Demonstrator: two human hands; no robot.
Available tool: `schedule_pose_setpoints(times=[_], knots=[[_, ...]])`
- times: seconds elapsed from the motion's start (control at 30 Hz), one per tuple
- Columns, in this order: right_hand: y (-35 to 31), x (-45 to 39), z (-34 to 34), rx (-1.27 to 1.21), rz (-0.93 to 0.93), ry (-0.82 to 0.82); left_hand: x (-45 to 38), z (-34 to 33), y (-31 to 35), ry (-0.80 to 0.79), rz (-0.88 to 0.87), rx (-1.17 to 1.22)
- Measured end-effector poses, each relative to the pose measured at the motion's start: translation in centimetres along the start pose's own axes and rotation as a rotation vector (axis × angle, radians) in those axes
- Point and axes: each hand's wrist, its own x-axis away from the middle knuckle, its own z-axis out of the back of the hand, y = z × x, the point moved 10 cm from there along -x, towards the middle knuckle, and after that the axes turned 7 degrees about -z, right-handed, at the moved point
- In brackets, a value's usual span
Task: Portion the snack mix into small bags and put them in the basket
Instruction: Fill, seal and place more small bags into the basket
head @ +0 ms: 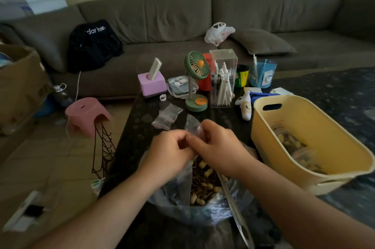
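A large clear bag of snack mix (203, 185), peanuts and dark seeds, sits open on the dark table in front of me. Above it my left hand (170, 153) and my right hand (217, 147) meet, both pinching a small clear bag (192, 124) whose upper part sticks up behind my fingers. Its lower part is hidden by my hands. Further back on the table lie spare small clear bags (167, 116). The yellow basket (284, 106) stands at the right and holds filled bags of mix (294, 147).
Behind the spare bags stand a green desk fan (195, 80), a clear pen box (223, 78), a purple block (151, 84), a blue cup (262, 73) and a white bottle (245, 106). A pink stool (87, 114) and cardboard box (18, 86) stand on the floor left; the grey sofa (182, 19) runs behind.
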Motion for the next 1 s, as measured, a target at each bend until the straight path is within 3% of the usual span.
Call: schedule_pose_setpoints(times=[0.13, 0.3, 0.4, 0.5, 0.57, 0.7, 0.83, 1.0], knots=[[0.4, 0.9, -0.3, 0.258, 0.077, -0.052, 1.0, -0.6, 0.8, -0.040, -0.115, -0.230], [1.1, 0.8, 0.9, 0.248, 0.027, -0.022, 0.8, 0.8, 1.7, 0.032, -0.161, -0.215], [2.1, 0.7, 1.0, -0.008, -0.117, -0.007, 1.0, 0.4, 2.7, 0.052, -0.311, -0.300], [2.5, 0.8, -0.7, -0.419, -0.253, -0.116, 2.1, 0.2, 5.5, 0.135, -0.591, -0.409], [2.2, 0.9, -1.2, -0.519, -0.260, -0.178, 2.5, 0.6, 6.2, 0.171, -0.675, -0.401], [2.1, 1.1, -2.0, -0.524, -0.236, -0.320, 2.1, 0.8, 5.5, 0.059, -0.671, -0.401], [1.8, 2.0, -2.5, -0.472, -0.209, -0.506, 1.5, -0.9, 2.5, -0.182, -0.370, -0.315], [3.1, 1.5, -1.0, -0.303, -0.215, -0.447, 1.4, -1.0, 3.4, -0.163, -0.428, -0.444]])
